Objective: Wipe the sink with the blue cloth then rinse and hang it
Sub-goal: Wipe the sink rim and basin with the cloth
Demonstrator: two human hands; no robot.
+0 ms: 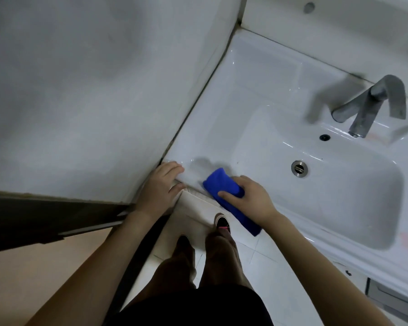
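Note:
The white sink (257, 95) fills the right half of the view, with a deep basin, a metal drain (299, 168) and a grey faucet (372, 102) at the back. My right hand (247, 200) grips the folded blue cloth (222, 184) and holds it against the sink's near left rim; one end of the cloth hangs down below my wrist. My left hand (159, 187) holds the sink's left front corner, fingers curled over the edge next to the wall.
A white wall (92, 90) meets the sink's left side. A dark door frame (45, 220) lies at lower left. My legs and shoes stand on the tiled floor (257, 260) below. A cabinet drawer (386, 295) shows under the sink at lower right.

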